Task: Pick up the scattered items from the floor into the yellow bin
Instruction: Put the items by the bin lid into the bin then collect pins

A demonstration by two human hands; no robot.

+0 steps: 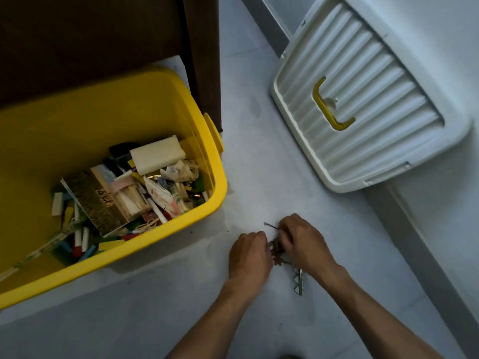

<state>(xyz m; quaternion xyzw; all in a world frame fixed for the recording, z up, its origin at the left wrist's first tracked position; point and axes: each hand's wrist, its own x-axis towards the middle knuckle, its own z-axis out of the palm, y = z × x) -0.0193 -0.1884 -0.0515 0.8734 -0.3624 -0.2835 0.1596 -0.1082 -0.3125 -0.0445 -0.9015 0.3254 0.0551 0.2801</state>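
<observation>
Both hands gather a cluster of small metal clips point(278, 251) on the floor point(259, 164) beside the yellow bin point(181, 244). Left hand point(250, 256) and right hand point(302, 240) curl around it; light, loose, probably slippery, so best scooped from beneath.

One yellow bin point(166, 244) at nine o'clock, holding too many small items to count. One white lid point(370, 99) at two o'clock. Two hands at six o'clock: left hand point(250, 255), right hand point(302, 240). One metal clip strip point(298, 282) beside them.
</observation>
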